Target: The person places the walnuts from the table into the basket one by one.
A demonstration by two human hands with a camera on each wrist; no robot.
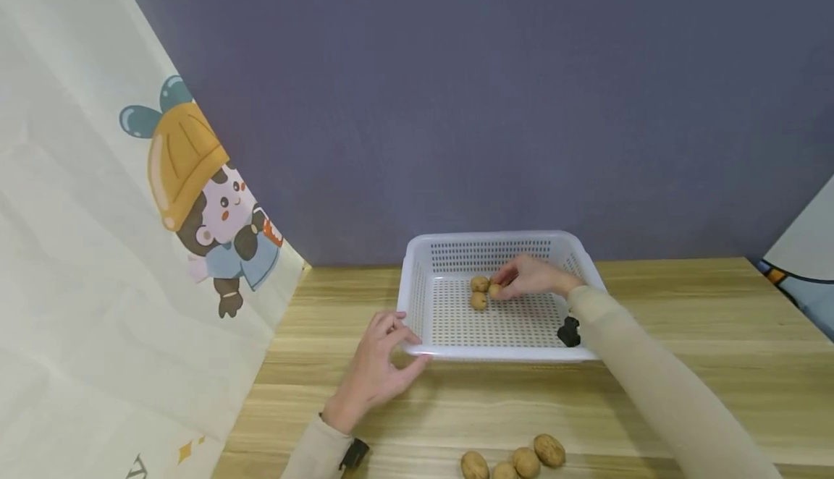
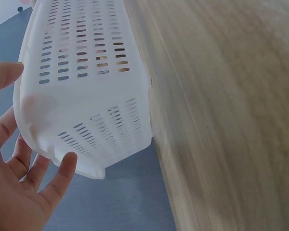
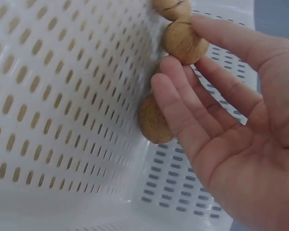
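Note:
A white plastic basket with slotted walls stands on the wooden table. My left hand holds its near-left corner, thumb at the front rim and fingers along the left side; the left wrist view shows the fingertips at the basket's rim. Inside the basket, my right hand pinches a walnut between thumb and fingers. Other walnuts lie right beside it on the slotted floor. In the right wrist view, one walnut is partly covered by the fingers.
Several loose walnuts lie on the table at its near edge, in front of the basket. A dark blue-grey panel rises behind the basket. On the left hangs a pale sheet with a cartoon figure.

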